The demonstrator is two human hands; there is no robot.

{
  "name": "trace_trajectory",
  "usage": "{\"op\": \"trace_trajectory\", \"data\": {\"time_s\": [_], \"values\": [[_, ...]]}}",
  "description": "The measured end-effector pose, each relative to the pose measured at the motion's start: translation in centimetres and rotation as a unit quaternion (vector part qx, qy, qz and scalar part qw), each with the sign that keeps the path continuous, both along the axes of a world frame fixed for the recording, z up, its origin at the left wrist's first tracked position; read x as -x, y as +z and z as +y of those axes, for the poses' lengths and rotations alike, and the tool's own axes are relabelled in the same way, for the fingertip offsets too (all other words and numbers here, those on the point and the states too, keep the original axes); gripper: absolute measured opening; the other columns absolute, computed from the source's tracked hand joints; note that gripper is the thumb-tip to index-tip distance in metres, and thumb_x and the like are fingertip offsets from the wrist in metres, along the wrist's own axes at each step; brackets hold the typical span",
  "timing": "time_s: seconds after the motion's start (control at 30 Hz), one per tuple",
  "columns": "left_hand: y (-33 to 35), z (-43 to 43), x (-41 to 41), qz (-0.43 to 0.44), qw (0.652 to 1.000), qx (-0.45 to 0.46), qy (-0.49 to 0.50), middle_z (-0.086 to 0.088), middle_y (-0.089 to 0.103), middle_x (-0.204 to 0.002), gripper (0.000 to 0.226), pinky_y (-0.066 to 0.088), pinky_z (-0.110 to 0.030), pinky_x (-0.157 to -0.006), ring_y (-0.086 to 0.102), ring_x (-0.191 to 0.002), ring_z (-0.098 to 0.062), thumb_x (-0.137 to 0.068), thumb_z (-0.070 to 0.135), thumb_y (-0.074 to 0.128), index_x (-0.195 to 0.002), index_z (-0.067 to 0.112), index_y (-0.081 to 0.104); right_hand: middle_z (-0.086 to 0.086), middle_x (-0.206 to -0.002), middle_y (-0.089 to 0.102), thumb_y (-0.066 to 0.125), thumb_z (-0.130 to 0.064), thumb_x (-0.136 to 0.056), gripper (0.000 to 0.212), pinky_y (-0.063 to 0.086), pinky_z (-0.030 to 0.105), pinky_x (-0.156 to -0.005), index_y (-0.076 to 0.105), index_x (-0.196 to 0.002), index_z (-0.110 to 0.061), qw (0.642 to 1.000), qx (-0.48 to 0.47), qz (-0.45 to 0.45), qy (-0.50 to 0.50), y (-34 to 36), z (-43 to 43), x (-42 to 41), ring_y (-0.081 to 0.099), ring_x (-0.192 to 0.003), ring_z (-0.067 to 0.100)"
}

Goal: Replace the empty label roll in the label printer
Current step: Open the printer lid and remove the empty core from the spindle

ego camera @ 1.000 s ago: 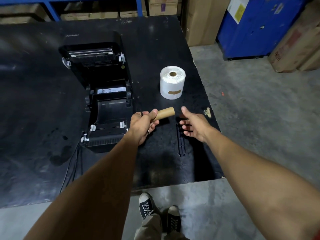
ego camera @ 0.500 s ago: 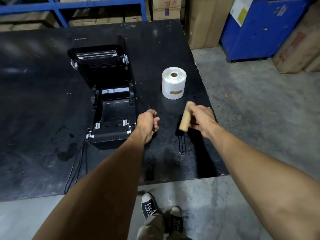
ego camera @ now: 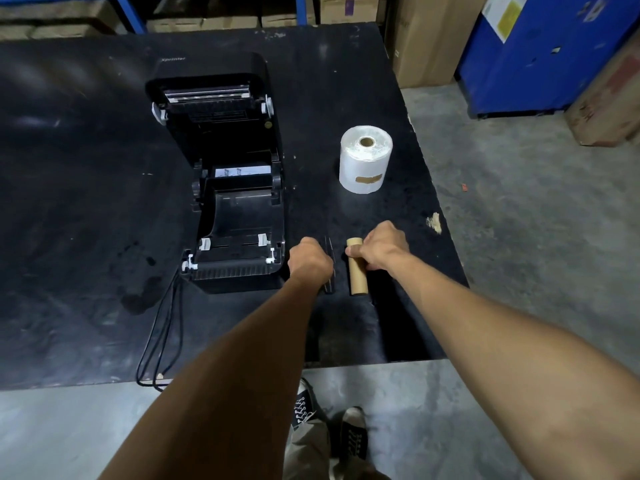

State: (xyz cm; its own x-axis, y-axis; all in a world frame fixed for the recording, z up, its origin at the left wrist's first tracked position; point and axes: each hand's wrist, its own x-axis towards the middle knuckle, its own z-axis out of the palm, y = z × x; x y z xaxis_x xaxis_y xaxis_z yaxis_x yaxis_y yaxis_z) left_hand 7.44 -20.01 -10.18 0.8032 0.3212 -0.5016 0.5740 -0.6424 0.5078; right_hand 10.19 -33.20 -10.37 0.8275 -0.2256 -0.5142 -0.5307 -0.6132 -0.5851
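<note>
The black label printer [ego camera: 221,202] stands open on the black table [ego camera: 86,202], lid tipped back and its roll bay bare. A full white label roll [ego camera: 365,164] stands upright to its right. My right hand [ego camera: 381,247] grips the far end of the empty brown cardboard core [ego camera: 357,277], which lies lengthwise low on the table near the front edge. Just left of the core, my left hand [ego camera: 310,263] is closed around a thin black spindle [ego camera: 329,268] beside the printer's front right corner.
Black cables [ego camera: 159,334] hang from the printer over the table's front edge. A chipped spot [ego camera: 433,223] marks the right edge. Cardboard boxes [ego camera: 422,39] and a blue cabinet [ego camera: 540,53] stand on the floor at the back right. My shoes [ego camera: 329,424] are below the table edge.
The cardboard core passed from my left hand to my right hand, which brought it down to the table. My left hand stayed closed on the black spindle.
</note>
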Motion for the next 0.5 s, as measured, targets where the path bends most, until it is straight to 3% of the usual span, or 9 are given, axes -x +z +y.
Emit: {"op": "trace_trajectory", "data": {"time_s": [0.2, 0.33, 0.5], "values": [[-0.9, 0.2, -0.3, 0.009, 1.000, -0.014, -0.006, -0.019, 0.056, -0.134, 0.040, 0.050, -0.039, -0.101, 0.056, -0.122, -0.035, -0.089, 0.014, 0.068, -0.127, 0.005, 0.057, 0.015, -0.107, 0.071, 0.092, -0.036, -0.066, 0.045, 0.057, 0.051, -0.091, 0.071, -0.094, -0.008, 0.998, 0.052, 0.008, 0.017, -0.6, 0.6, -0.1, 0.070, -0.098, 0.037], [-1.6, 0.2, -0.2, 0.013, 0.999, -0.035, -0.032, -0.018, 0.057, -0.132, 0.041, 0.049, -0.036, -0.098, 0.056, -0.122, -0.033, -0.088, 0.015, 0.071, -0.126, 0.006, 0.058, 0.016, -0.107, 0.071, 0.092, -0.032, -0.067, 0.045, 0.059, 0.050, -0.088, 0.072, -0.096, -0.005, 0.999, 0.043, 0.003, 0.010, -0.8, 0.5, -0.2, 0.071, -0.097, 0.038], [-1.7, 0.0, -0.3, -0.006, 0.994, -0.074, -0.074, -0.021, 0.059, -0.126, 0.035, 0.052, -0.039, -0.091, 0.059, -0.116, -0.037, -0.089, 0.011, 0.071, -0.121, 0.004, 0.058, 0.014, -0.093, 0.073, 0.094, -0.032, -0.065, 0.042, 0.062, 0.044, -0.080, 0.071, -0.087, -0.005, 0.999, 0.039, -0.001, 0.001, -0.6, 0.5, -0.3, 0.075, -0.076, 0.030]]}}
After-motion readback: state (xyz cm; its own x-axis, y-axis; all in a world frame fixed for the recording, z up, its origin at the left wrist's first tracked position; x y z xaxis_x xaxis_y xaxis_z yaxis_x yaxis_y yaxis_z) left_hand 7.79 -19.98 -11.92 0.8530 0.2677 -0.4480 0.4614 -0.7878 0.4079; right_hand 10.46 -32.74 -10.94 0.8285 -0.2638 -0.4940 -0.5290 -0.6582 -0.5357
